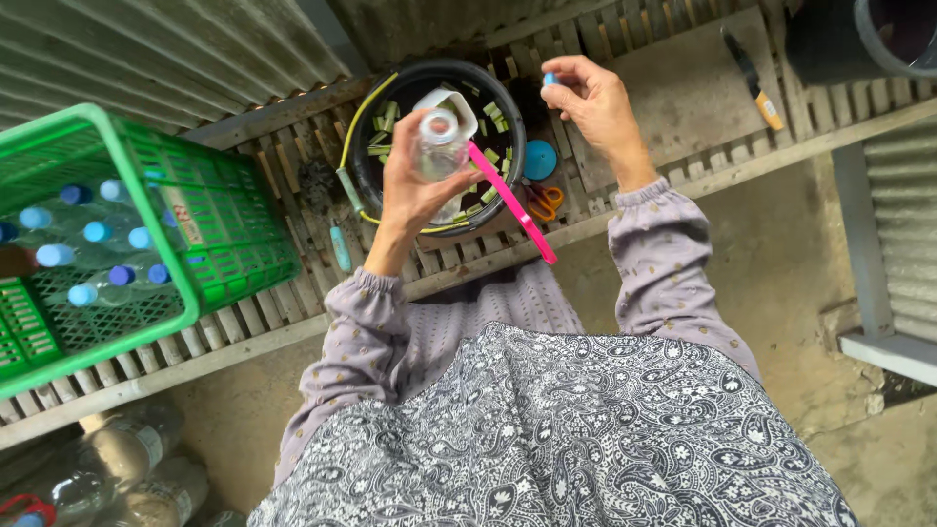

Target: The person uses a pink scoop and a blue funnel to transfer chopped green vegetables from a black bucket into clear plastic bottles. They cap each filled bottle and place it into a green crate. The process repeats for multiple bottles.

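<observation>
My left hand grips a clear plastic bottle with its open mouth facing up, held over a black bucket. My right hand is raised beside it and pinches a small blue cap between thumb and fingers. The bucket holds water, green label scraps and a white strip. A pink stick lies across the bucket's rim toward me.
A green crate on the left holds several blue-capped bottles. On the slatted wooden bench lie orange scissors, a round blue lid and a knife. More bottles lie on the ground at lower left. A dark bin stands top right.
</observation>
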